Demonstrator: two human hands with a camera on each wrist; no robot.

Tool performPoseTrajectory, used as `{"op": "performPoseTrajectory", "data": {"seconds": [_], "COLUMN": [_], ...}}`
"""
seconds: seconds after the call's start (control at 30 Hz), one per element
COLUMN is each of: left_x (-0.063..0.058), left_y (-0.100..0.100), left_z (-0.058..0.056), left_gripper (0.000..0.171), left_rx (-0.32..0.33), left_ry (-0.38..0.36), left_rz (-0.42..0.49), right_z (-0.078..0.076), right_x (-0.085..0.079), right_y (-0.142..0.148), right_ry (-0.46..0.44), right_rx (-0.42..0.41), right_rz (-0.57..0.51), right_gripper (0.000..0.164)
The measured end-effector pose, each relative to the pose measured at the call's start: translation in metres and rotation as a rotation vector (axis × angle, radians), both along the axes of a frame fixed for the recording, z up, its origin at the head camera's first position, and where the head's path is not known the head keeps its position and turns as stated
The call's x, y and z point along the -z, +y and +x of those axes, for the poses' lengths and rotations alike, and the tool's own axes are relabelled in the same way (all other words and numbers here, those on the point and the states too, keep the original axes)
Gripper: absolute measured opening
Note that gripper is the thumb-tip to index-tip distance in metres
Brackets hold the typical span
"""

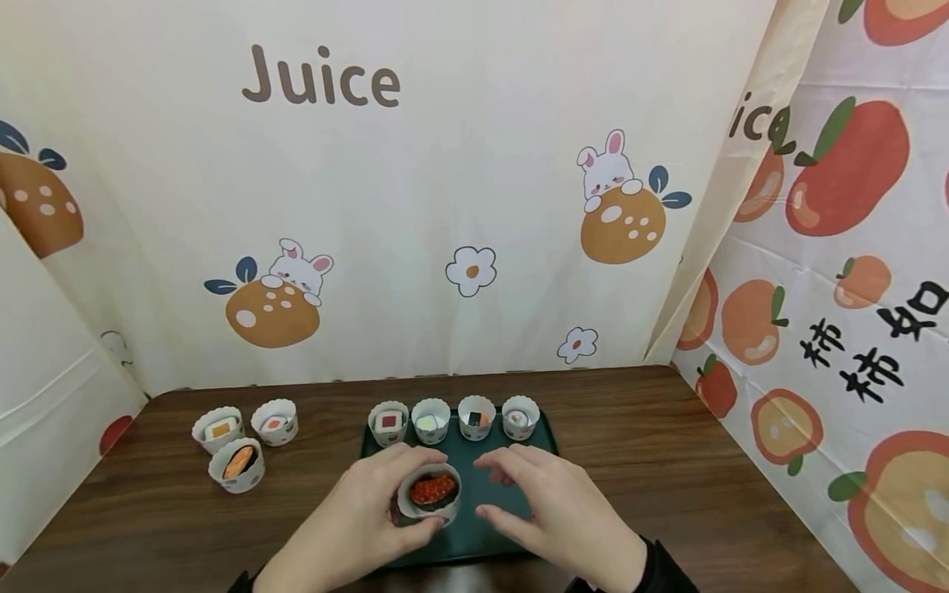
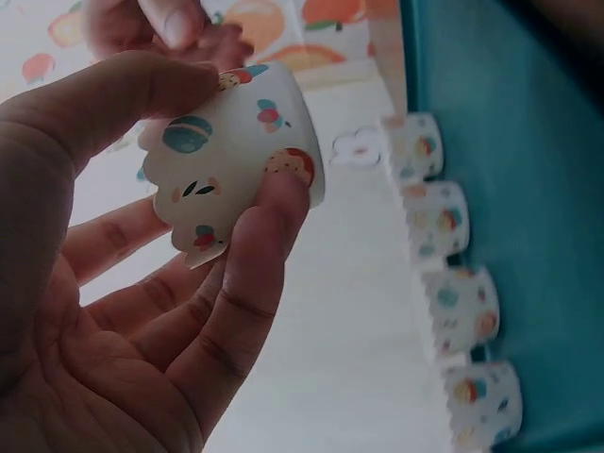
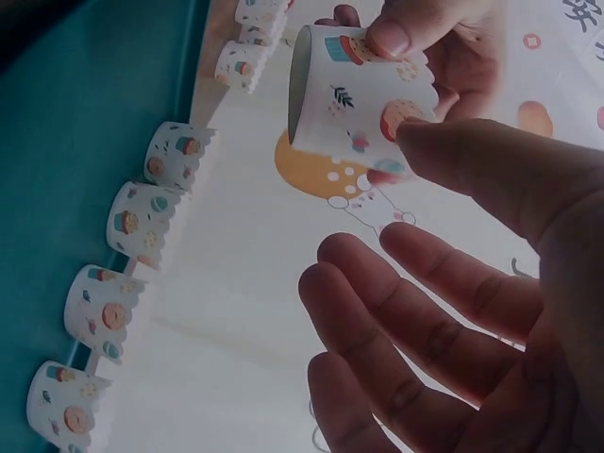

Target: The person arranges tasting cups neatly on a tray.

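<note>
My left hand (image 1: 363, 506) holds a white paper baking cup (image 2: 250, 137) between thumb and fingers, over the front of a dark green tray (image 1: 482, 535). Inside the cup sits a toy-sized gunkan sushi (image 1: 433, 489), topped with red roe and wrapped in dark green. Printed cakes and leaves cover the cup's scalloped wall. To the right, my right hand (image 1: 552, 502) is held with its fingers spread and gently bent, nothing between them. A gap separates it from the cup in the head view. The cup hides part of the left fingers.
Several paper cups with sushi pieces, such as this one (image 1: 477, 417), line the tray's far edge. On the brown table (image 1: 630, 461), at the left, three more cups stand grouped, one with an orange-topped piece (image 1: 239, 463). Printed curtains (image 1: 474, 165) rise behind and beside the table.
</note>
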State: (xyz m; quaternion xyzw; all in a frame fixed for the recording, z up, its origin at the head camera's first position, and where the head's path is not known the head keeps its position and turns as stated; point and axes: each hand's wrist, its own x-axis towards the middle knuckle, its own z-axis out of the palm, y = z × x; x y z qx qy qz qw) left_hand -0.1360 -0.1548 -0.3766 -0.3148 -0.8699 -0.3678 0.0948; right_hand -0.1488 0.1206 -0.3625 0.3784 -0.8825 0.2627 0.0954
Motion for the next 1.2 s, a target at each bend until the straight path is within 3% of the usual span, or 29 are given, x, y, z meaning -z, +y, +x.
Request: {"op": "performPoseTrajectory", "data": {"seconds": [0.27, 0.5, 0.63, 0.87, 1.2], "left_x": [0.003, 0.003, 0.003, 0.002, 0.003], "left_y": [0.017, 0.022, 0.026, 0.032, 0.034], "left_z": [0.004, 0.006, 0.008, 0.011, 0.012], "left_gripper": [0.052, 0.07, 0.077, 0.074, 0.071], "left_rx": [0.005, -0.016, -0.035, -0.028, -0.089], "left_ry": [-0.053, -0.095, -0.083, -0.065, -0.04], "left_rz": [-0.002, -0.017, 0.017, 0.079, 0.031], "right_z": [0.0, -0.001, 0.0, 0.002, -0.005], "right_x": [0.002, 0.0, 0.001, 0.004, 0.008], "right_y": [-0.004, -0.006, -0.006, -0.008, -0.007], "right_ry": [-0.143, -0.254, -0.227, -0.201, -0.186], "right_rx": [-0.041, -0.106, -0.12, -0.07, -0.064], "right_rz": [-0.024, -0.081, -0.098, -0.066, -0.034], "right_gripper": [0.033, 0.042, 0.05, 0.057, 0.059]}}
